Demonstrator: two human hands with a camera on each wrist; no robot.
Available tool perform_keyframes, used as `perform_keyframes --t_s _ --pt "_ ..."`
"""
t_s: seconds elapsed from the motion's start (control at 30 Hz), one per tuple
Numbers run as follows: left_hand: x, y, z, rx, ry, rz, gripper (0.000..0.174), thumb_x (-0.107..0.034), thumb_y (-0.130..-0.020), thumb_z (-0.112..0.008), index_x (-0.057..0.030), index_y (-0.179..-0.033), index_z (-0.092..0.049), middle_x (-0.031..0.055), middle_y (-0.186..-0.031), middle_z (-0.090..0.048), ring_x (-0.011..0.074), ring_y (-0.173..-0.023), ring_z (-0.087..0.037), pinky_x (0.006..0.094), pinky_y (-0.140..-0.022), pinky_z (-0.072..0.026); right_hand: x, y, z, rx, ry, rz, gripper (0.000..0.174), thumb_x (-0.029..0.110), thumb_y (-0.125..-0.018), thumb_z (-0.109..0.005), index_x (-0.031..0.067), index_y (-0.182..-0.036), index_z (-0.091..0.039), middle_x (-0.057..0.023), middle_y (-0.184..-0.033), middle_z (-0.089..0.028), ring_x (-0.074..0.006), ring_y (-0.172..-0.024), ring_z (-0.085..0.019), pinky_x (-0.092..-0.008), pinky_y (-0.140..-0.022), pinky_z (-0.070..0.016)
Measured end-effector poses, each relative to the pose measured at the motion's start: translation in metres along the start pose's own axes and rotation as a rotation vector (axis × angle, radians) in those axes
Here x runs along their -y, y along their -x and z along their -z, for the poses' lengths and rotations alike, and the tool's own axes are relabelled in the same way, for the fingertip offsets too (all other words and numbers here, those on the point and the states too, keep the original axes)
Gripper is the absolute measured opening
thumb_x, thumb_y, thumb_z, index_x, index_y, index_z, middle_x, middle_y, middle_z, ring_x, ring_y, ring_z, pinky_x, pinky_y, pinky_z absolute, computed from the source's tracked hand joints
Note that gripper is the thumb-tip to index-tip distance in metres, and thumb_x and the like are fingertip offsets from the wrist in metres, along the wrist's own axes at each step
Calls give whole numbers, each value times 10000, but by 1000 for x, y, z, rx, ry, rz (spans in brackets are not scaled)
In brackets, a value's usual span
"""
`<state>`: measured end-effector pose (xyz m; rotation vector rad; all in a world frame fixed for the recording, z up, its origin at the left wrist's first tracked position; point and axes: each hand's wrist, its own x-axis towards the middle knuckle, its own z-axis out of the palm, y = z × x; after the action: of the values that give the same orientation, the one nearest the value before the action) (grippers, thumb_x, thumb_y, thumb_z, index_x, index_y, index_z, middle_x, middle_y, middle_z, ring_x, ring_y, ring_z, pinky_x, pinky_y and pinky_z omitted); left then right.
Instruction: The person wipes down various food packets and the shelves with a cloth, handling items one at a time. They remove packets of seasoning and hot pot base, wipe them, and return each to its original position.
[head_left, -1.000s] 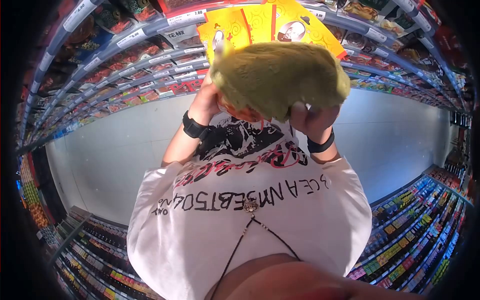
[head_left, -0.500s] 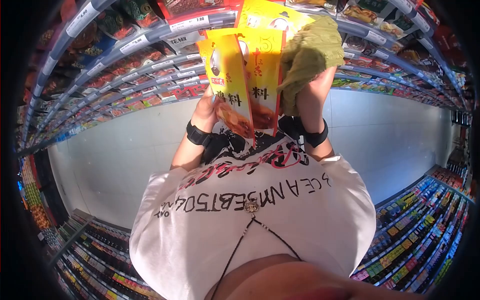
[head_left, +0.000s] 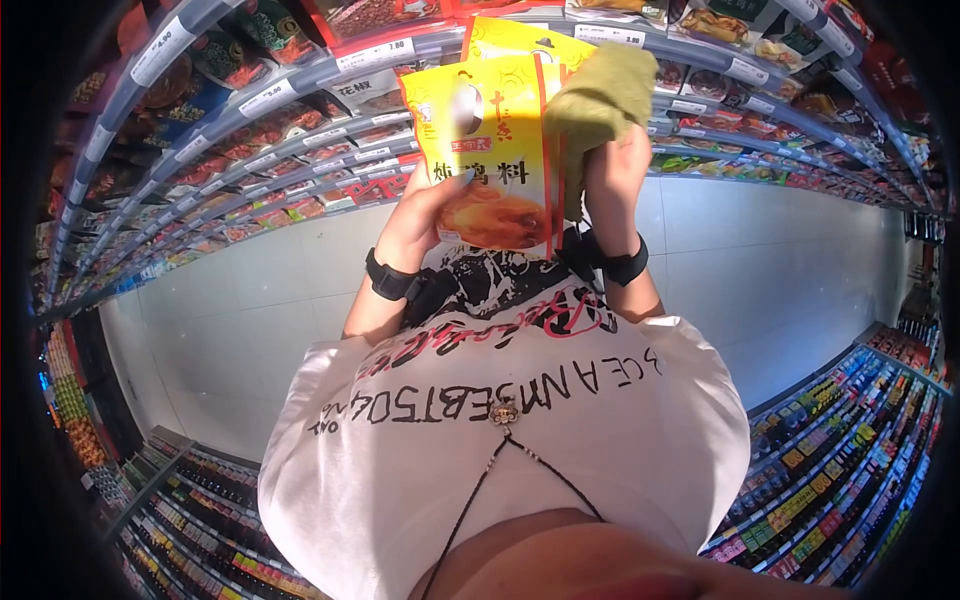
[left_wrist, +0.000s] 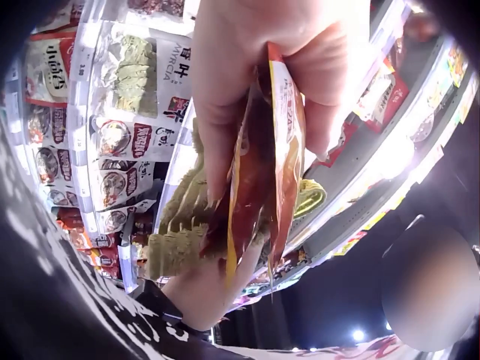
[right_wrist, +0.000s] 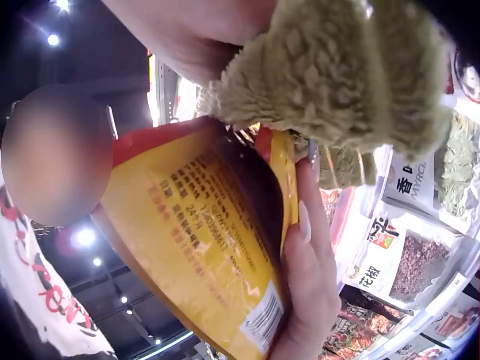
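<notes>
Gripping the packets [head_left: 510,218] by one side, my left hand [head_left: 412,215] sets its thumb across the printed front and its fingers behind, presumably so that the face shows and the stack does not splay. Their exact number I cannot tell. My right hand [head_left: 618,175] holds the cloth [head_left: 605,90], fingertips hidden under it. The fabric is bunched, likely so that its length does not trail; it overlaps the packets' right side in the head view, though contact cannot be confirmed. Both hands stand apart, raised ahead of my shirt [head_left: 350,430], probably for a clear sight of the work. Black straps [head_left: 392,277] circle both wrists, apparently to carry the cameras. Beyond, the shelf [head_left: 315,76] bears bagged goods, with tags [head_left: 375,55] along its edge, seemingly to price them.
</notes>
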<state>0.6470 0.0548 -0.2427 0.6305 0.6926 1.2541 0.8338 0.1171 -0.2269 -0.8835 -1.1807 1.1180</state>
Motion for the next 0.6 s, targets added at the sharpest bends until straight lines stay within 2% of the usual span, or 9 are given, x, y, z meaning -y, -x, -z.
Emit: perform_keyframes --t_s 0.07,0.13,0.2,0.27,0.33,0.4,0.47,0.6 --pt "-4 3 -6 -35 -35 -36 470 -109 -745 -546 -5 -1162 -355 114 -1050 -500 199 -914 -529 309 -786 -440 2 -3 5 -102 6 162 165 19 -778 -435 -54 -911 -500 -73 -853 -567 -139 -772 -516 -247 -708 -409" --pt "-5 5 -8 -45 -29 -25 446 -105 -754 -530 -1 -1154 -362 117 -1042 -505 197 -900 -536 309 -783 -443 6 0 8 -86 69 143 167 38 -791 -443 -49 -921 -500 -74 -837 -567 -128 -753 -518 -249 -690 -416" --pt "-4 5 -8 -56 -20 -37 443 -101 -755 -525 2 -1153 -361 116 -1042 -505 196 -905 -534 307 -787 -442 13 4 2 -31 -75 94 160 51 -796 -459 -37 -919 -510 -66 -849 -566 -125 -768 -519 -246 -700 -415" --pt "-2 6 -8 -68 -10 -46 440 -97 -756 -520 6 -1153 -360 115 -1042 -505 196 -910 -532 305 -790 -441 11 7 -4 17 -37 117 146 44 -787 -479 -26 -908 -519 -53 -861 -564 -114 -770 -521 -238 -689 -419" --pt "-1 7 -8 -71 3 -40 443 -87 -757 -517 11 -1157 -354 115 -1049 -504 191 -915 -530 302 -796 -439 13 10 -9 27 17 -132 125 33 -781 -485 -14 -889 -528 -45 -840 -570 -101 -755 -525 -232 -666 -425" --pt "-3 12 -11 -73 5 -35 438 -75 -750 -520 12 -1150 -366 113 -1042 -509 186 -914 -531 303 -796 -439 14 12 -12 55 74 -87 114 41 -783 -478 -5 -874 -528 -39 -810 -562 -92 -738 -521 -227 -648 -423" --pt "-5 13 -14 -69 9 -28 432 -64 -743 -523 13 -1143 -378 111 -1035 -515 181 -912 -531 304 -797 -439 13 13 -8 105 -98 -315 157 92 -791 -469 -1 -914 -500 -29 -830 -530 -95 -718 -504 -215 -633 -418" --pt "-7 8 -13 -140 -241 12 424 -32 -715 -549 2 -1117 -420 95 -1006 -532 154 -887 -533 284 -762 -453 4 12 -4 50 -166 -212 112 60 -785 -462 0 -853 -527 -34 -789 -537 -89 -714 -498 -227 -628 -405"
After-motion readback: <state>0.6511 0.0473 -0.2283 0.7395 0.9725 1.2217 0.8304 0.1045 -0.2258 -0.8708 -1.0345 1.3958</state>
